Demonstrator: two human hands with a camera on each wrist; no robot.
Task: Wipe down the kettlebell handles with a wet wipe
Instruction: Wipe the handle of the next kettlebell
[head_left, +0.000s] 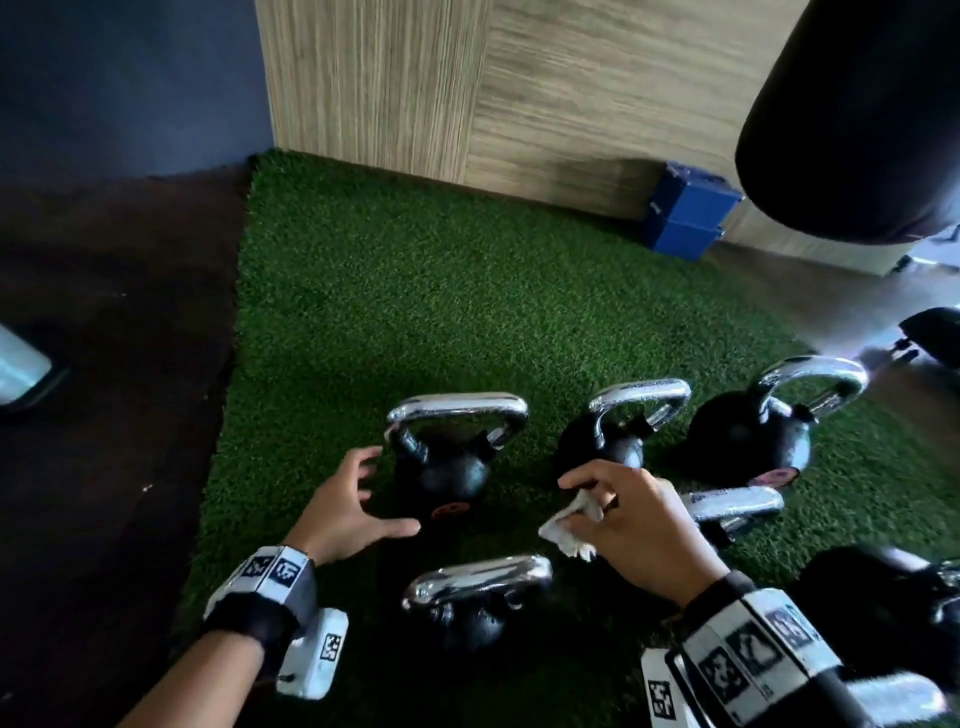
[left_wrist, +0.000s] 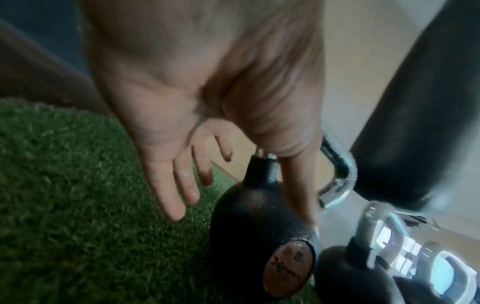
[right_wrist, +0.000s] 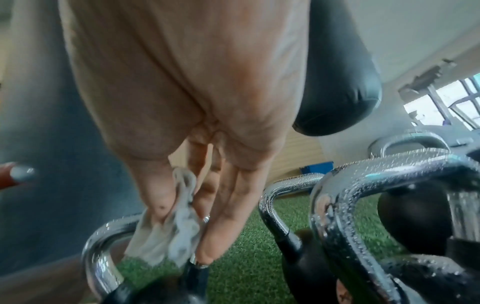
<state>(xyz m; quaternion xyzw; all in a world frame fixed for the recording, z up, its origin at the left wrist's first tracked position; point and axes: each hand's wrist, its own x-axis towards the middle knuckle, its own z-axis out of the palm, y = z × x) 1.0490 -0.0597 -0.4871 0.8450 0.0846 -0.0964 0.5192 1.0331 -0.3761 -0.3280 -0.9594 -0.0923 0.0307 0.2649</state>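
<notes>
Several black kettlebells with chrome handles stand on green turf (head_left: 415, 291). My left hand (head_left: 358, 499) hovers open with fingers spread, just left of the front-left kettlebell (head_left: 447, 473), whose chrome handle (head_left: 457, 408) is free. In the left wrist view the same left hand (left_wrist: 197, 185) spreads beside that kettlebell (left_wrist: 249, 216). My right hand (head_left: 623, 514) pinches a crumpled white wet wipe (head_left: 571, 525) in the air between the kettlebells. The right wrist view shows this wet wipe (right_wrist: 171, 232) held between thumb and fingers just above a chrome handle (right_wrist: 98, 246).
A black punching bag (head_left: 857, 114) hangs at the upper right. Blue boxes (head_left: 685, 213) sit against the wooden wall (head_left: 519, 88). Dark flooring (head_left: 104, 415) borders the turf on the left. More kettlebells (head_left: 748, 431) crowd the right side and near edge.
</notes>
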